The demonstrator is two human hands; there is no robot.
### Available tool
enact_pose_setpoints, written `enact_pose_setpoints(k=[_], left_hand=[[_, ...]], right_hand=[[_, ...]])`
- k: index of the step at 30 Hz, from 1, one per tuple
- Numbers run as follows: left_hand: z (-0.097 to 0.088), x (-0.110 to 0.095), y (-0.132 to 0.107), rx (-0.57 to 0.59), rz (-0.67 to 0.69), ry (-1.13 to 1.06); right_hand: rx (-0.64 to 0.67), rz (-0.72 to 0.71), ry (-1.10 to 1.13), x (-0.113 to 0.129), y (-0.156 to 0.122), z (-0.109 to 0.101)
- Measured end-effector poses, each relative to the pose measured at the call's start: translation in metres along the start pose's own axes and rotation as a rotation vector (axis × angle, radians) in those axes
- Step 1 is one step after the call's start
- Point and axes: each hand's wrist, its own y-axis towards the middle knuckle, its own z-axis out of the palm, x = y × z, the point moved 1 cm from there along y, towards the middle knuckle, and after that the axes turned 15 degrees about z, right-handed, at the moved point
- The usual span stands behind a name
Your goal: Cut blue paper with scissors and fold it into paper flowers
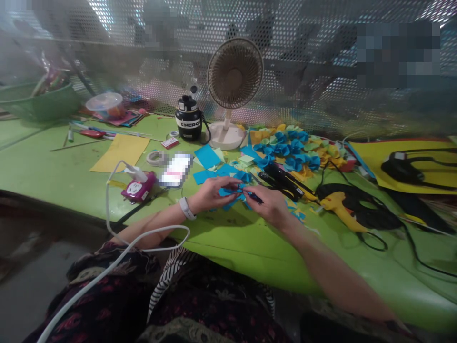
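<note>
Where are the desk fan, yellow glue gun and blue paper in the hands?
Desk fan (234, 74), head view, on its round wire guard.
Yellow glue gun (341, 212), head view, on its body.
Blue paper (228, 192), head view, on its visible middle.

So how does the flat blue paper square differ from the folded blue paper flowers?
The flat blue paper square is a single smooth sheet, while the folded blue paper flowers have layered petals. The square lies beyond the left hand; the flowers sit in a cluster among yellow and green paper pieces, beyond the right hand. Both lie on the green table.
</note>
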Motion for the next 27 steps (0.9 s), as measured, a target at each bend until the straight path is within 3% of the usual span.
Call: enact_pose_setpoints(k=[4,9,12,14,17,21,27], left_hand=[[0.001,0.0,0.0,-0.009,-0.079,-0.102],[-0.003,0.002,0.004,-0.164,-0.317,-0.204],[-0.004,0.003,0.006,-0.191,-0.411,-0.276],[-0.003,0.002,0.006,-0.137,-0.434,-0.28],[0.001,0.0,0.004,0.003,-0.444,-0.275],[0.007,-0.002,0.0,0.17,-0.448,-0.242],[0.016,0.002,-0.007,0.263,-0.465,-0.177]], right_hand=[[0.003,0.07,0.058,0.006,0.001,-0.002],[-0.116,0.459,0.117,-0.002,0.009,-0.011],[-0.037,0.644,0.047,-0.024,0.015,-0.008],[0.067,0.71,-0.048,-0.037,0.016,-0.004],[0.173,0.746,-0.215,-0.043,0.016,0.001],[0.233,0.752,-0.38,-0.034,0.014,0.001],[0.078,0.624,-0.438,-0.027,0.014,0.004]])
